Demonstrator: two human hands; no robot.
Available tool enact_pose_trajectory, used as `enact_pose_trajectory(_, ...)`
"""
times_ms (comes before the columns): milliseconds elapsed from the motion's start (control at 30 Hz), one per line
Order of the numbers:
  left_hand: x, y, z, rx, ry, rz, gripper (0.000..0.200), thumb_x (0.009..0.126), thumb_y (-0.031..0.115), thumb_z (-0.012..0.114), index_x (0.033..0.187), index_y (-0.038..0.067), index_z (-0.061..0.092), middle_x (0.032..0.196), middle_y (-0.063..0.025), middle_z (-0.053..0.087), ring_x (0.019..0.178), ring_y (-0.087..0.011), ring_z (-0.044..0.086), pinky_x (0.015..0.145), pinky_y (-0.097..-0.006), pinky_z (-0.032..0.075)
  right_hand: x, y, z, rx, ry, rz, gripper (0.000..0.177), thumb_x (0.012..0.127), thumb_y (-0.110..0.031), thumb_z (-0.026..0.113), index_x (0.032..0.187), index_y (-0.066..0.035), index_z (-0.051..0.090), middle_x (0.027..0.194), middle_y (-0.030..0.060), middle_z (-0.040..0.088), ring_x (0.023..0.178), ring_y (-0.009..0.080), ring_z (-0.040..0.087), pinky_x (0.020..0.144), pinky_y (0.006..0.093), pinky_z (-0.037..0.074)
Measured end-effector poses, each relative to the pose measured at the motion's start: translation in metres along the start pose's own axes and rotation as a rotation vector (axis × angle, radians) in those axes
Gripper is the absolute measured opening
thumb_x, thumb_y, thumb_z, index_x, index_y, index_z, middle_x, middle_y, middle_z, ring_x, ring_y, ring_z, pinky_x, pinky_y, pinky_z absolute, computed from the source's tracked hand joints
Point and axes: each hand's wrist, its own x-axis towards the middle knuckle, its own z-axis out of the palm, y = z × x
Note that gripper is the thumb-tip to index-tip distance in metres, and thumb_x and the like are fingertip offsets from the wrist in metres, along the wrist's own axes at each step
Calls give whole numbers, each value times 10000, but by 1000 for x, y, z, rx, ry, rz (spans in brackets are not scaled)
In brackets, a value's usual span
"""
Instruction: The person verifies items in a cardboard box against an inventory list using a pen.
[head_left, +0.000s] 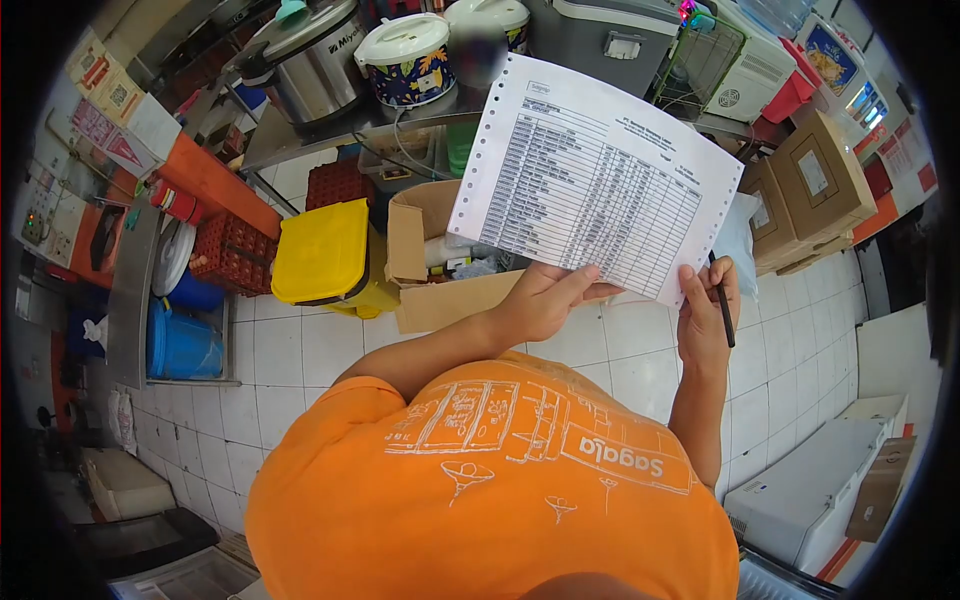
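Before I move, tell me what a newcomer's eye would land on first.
Likely the printed sheet, held up front by the left hand and the right hand, which also holds a black pen. Next, the orange shirt filling the bottom and the yellow bin at left.

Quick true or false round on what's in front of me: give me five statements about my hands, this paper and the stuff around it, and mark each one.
1. Your left hand is on the lower edge of the printed sheet. True.
2. The black pen is in your left hand. False: it is in your right hand, which also grips the sheet.
3. The yellow bin has its lid on. True.
4. The open cardboard box beside that bin has nothing in it. False: several items lie inside.
5. Your shirt is orange. True.
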Motion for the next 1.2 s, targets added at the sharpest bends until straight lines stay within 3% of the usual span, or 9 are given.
enact_pose_trajectory(333, -1, -4, -1, 36, -36, 42, 374, 921, 21, 304, 1294, 9, 294, 1273, -127, 397, 1160, -222, 433, 972, -349, 402, -5, -1, 4, -79, 49, -33, 297, 821, 3, 577, 779, -125, 312, 674, -48, 414, 638, 18, 385, 642, 156, 348)
enact_pose_trajectory(400, 0, -4, -1, 39, -31, 44, 374, 921, 21, 302, 1295, 5, 291, 1276, -130, 395, 1160, -224, 432, 973, -351, 401, -4, 0, 5, -75, 62, -83, 328, 805, -60, 627, 769, -137, 310, 675, -37, 494, 591, 10, 387, 526, 159, 291)
enact_pose_trajectory(467, 0, -4, -2, 16, -43, 22, 387, 909, -8, 304, 1286, 71, 332, 1303, -115, 386, 1196, -244, 406, 1004, -401, 365, -4, -1, 4, -70, 61, -79, 325, 806, -57, 625, 767, -137, 312, 674, -37, 492, 593, 12, 386, 528, 159, 291)
enact_pose_trajectory(1200, 0, -6, 1, 65, -52, 25, 390, 911, 0, 304, 1296, 62, 312, 1298, -122, 393, 1187, -249, 419, 1002, -401, 364, -6, -2, 2, -72, 65, -89, 322, 801, -50, 631, 754, -135, 324, 639, -48, 444, 581, 12, 359, 539, 155, 291)
